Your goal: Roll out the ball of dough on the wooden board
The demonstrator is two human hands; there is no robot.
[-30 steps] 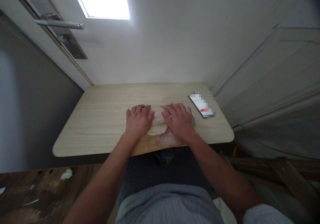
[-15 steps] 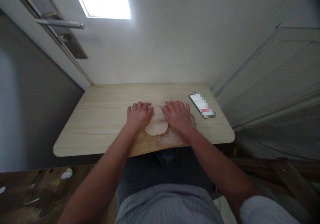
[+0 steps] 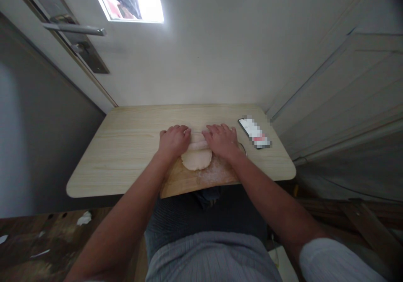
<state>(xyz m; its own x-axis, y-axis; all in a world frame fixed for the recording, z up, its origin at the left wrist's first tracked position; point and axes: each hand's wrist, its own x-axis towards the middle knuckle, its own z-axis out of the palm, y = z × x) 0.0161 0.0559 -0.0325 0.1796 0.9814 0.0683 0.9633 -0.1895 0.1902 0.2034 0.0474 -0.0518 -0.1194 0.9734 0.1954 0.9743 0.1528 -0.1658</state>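
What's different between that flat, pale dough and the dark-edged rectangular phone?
The flat, pale dough lies on a tan wooden board; the dark-edged rectangular phone lies on the pale wood-grain table. The dough's edge curves unevenly; the phone's looks straight. Both lie flat.

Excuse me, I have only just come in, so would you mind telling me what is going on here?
A person has the left hand and right hand over the two ends of what looks like a floured rolling pin, which lies across a flattened piece of dough. The dough is on a wooden board, with flour scattered to its right. The board sits at the table's near edge, and a phone lies farther right.
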